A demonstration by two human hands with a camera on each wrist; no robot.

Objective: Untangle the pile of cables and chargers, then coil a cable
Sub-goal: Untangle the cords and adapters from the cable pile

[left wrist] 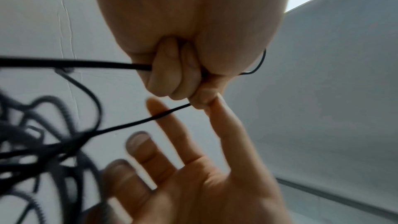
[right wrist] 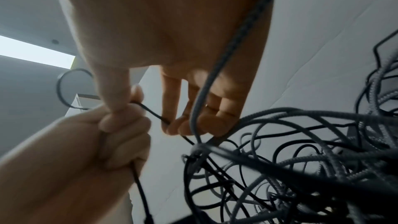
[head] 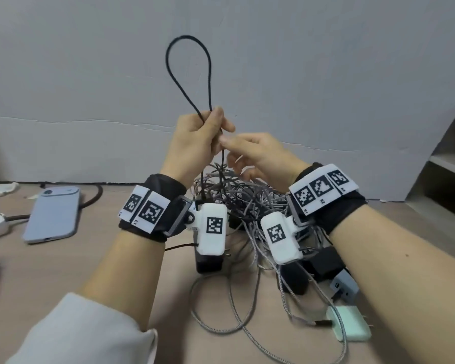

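My left hand (head: 200, 135) is raised above the table and grips a thin black cable (head: 189, 69), whose loop stands up from the fist against the wall. In the left wrist view the left hand (left wrist: 172, 74) is a closed fist with the black cable (left wrist: 75, 64) running out of it. My right hand (head: 229, 151) sits just right of it. Its thumb touches the left fist and its fingers (left wrist: 155, 108) are spread and hold nothing. The cable runs down into a tangled pile of grey braided cables (head: 242, 203), also visible in the right wrist view as cables (right wrist: 290, 159).
Chargers lie among the cables: a black one (head: 323, 261), a grey one (head: 346, 285) and a mint green one (head: 348, 327). A phone (head: 53, 216) lies face down at the left beside a thick dark cord (head: 92, 200). Shelves (head: 447, 166) stand at the right.
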